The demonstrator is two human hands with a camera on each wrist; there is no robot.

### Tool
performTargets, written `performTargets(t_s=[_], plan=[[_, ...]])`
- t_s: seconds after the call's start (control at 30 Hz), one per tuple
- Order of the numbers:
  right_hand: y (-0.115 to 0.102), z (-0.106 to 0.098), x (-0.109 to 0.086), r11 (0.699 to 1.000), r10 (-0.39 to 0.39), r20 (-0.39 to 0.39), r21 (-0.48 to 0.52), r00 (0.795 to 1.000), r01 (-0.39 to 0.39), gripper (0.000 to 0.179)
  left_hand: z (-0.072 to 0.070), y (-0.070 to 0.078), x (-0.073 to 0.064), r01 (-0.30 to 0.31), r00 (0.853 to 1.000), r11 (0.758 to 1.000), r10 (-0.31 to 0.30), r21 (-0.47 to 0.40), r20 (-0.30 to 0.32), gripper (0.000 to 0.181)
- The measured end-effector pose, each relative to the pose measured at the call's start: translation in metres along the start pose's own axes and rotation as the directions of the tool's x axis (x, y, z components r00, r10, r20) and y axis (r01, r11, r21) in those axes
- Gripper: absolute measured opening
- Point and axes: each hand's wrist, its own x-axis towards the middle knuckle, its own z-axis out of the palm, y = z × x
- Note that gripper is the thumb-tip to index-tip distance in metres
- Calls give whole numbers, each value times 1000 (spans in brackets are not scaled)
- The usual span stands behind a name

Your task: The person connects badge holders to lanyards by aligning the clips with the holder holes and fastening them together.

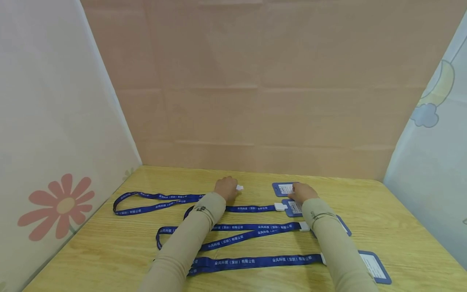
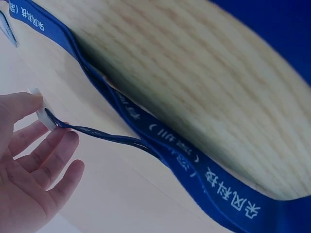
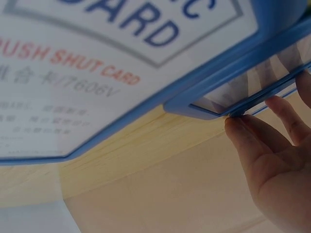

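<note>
My left hand [image 1: 225,188] pinches the white plastic clip [image 2: 44,114] at the end of a dark blue lanyard [image 1: 131,211] between thumb and fingers. The strap of that lanyard loops away to the left on the table. Across a small gap to the right, my right hand [image 1: 304,194] pinches the edge of a blue card holder [image 1: 284,189] with a white printed insert. In the right wrist view, the thumb and a fingertip meet at the rim of this card holder [image 3: 206,114]. Another card holder [image 3: 97,73] fills the foreground there.
Nearer to me lie a lanyard [image 1: 251,209] with its card holder [image 1: 293,207], another lanyard [image 1: 251,227] with a card holder [image 1: 344,225] partly behind my right arm, and a nearest lanyard [image 1: 248,263] with its card holder [image 1: 375,267]. Fabric walls [image 1: 255,121] bound the wooden table [image 1: 365,202].
</note>
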Motion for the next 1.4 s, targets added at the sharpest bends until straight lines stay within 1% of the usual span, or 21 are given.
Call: performTargets(t_s=[0.33, 0.63, 0.97, 1.1, 1.27, 1.4], plan=[[3, 5, 4, 1000, 3, 2, -4, 1000, -3, 30, 0, 4, -1, -9, 1000, 1000, 8, 30, 14, 25], [3, 2, 4, 1000, 3, 2, -8, 1000, -3, 30, 1, 12, 1, -34, 999, 999, 34, 40, -6, 24], [3, 1, -1, 1000, -3, 7, 1, 1000, 3, 29, 1, 28, 1, -53, 999, 998, 53, 35, 4, 23], [4, 0, -2, 1000, -4, 10, 0, 1000, 4, 29, 0, 33, 1, -49, 999, 998, 49, 39, -1, 24], [7, 1, 0, 1000, 0, 10, -5, 1000, 0, 30, 4, 37, 3, -33, 999, 998, 33, 46, -10, 24], [7, 3, 3, 1000, 4, 13, 3, 1000, -4, 30, 7, 40, 5, -34, 999, 998, 35, 45, -14, 24]])
